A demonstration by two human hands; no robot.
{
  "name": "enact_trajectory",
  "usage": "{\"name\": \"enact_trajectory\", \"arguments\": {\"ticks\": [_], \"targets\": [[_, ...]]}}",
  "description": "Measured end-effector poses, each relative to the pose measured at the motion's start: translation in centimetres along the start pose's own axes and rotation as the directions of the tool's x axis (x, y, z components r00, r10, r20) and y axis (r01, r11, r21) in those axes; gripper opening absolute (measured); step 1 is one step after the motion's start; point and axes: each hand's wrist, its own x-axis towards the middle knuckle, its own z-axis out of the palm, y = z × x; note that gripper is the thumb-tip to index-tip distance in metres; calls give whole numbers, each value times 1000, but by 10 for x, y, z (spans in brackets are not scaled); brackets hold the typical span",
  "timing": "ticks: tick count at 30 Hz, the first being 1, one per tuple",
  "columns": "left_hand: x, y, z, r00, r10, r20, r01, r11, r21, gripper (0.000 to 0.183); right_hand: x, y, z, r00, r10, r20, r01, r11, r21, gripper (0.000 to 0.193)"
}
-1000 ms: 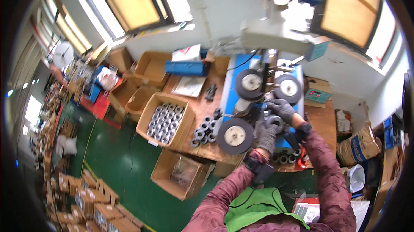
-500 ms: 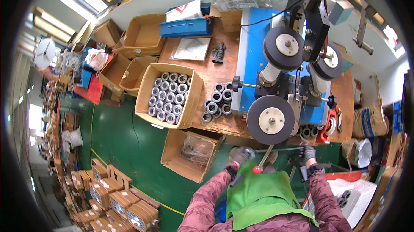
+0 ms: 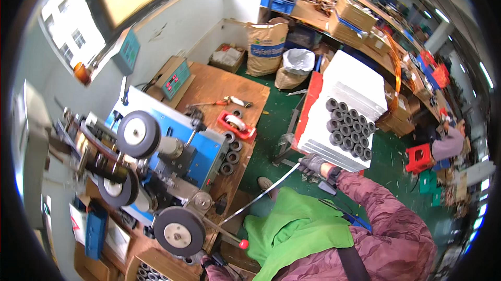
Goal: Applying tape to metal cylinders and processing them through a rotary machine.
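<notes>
My gloved right hand [image 3: 313, 165] is stretched out to the right and closed on the end of a thin metal strip [image 3: 261, 195]. The strip runs back down to the blue winding machine [image 3: 201, 148], which has three grey wheels. Just behind that hand stands a white stack [image 3: 355, 85] with several dark ring cores [image 3: 348, 129] lying on its shelf. Only a bit of my gloved left hand [image 3: 210, 266] shows at the bottom edge, under the nearest wheel [image 3: 179, 230] and beside a lever with a red knob [image 3: 242, 243]. Its fingers are hidden.
More dark rings [image 3: 229, 155] and a red tape dispenser [image 3: 236, 124] lie on the wooden bench [image 3: 219, 85]. A tan sack [image 3: 266, 46] and a white bag [image 3: 298, 61] stand on the green floor. Another person [image 3: 449, 142] works far right beside a red stool [image 3: 419, 156].
My head has swung right, so the machine now sits at the left. My right hand has left the machine's front and reached right, drawing the metal strip out with it.
</notes>
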Motion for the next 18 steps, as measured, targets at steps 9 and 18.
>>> {"name": "enact_trajectory", "arguments": {"ticks": [9, 18], "targets": [[-16, 21, -34, 986, 167, -4, -164, 976, 140, 37, 6, 15, -130, 757, -376, -535, -203, 643, -739, 69], [-12, 64, -47, 921, 367, 133, -388, 896, 214, 40, 9, 5, -136, 798, -373, -473, -109, 683, -722, 86]]}}
